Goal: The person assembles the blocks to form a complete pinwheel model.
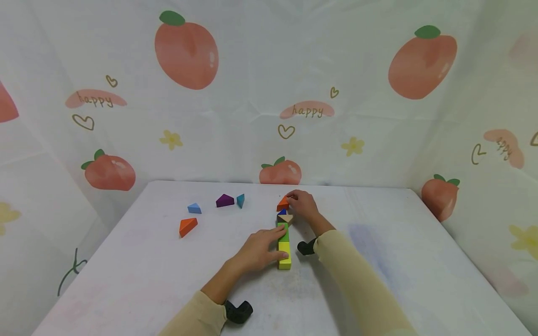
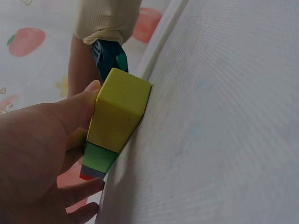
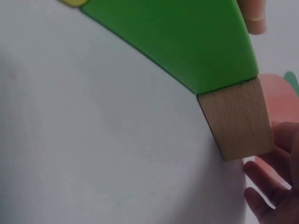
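A row of blocks runs away from me in the head view. Nearest is a yellow block (image 1: 284,265), then a green block (image 1: 283,235), a plain wooden triangular block (image 1: 287,219) and a small blue triangular block (image 1: 282,212). My left hand (image 1: 257,249) rests across the row, thumb over the yellow block and fingers on the green one. At the far end my right hand (image 1: 303,204) pinches an orange triangular block (image 1: 282,204) with its fingertips. In the right wrist view, that block is hidden behind the wooden block (image 3: 238,121).
Left of the row lie a purple block (image 1: 224,200), a teal triangular block (image 1: 240,200), a light blue triangular block (image 1: 194,208) and another orange triangular block (image 1: 187,227). The white table (image 1: 138,261) meets a fruit-print cloth (image 1: 239,135) at its far edge.
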`<move>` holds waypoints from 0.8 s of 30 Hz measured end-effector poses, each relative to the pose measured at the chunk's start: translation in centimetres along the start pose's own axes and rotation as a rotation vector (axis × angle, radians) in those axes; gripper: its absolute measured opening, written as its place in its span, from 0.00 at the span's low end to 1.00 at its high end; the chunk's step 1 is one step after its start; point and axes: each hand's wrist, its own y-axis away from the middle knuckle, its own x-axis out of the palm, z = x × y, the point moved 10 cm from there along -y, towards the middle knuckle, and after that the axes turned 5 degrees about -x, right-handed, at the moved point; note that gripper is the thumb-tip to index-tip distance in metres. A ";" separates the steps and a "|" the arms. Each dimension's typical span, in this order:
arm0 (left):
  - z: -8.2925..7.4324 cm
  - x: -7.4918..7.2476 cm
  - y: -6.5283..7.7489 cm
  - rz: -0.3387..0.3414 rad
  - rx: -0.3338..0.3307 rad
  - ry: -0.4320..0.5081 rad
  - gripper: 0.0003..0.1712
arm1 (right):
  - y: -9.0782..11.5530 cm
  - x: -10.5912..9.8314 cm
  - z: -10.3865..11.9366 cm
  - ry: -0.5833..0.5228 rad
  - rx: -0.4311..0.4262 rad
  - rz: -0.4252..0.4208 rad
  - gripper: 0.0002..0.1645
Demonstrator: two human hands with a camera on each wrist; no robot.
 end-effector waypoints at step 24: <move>0.0 0.0 0.0 0.002 0.003 0.000 0.41 | 0.3 1.1 0.7 0.048 -0.038 0.080 0.15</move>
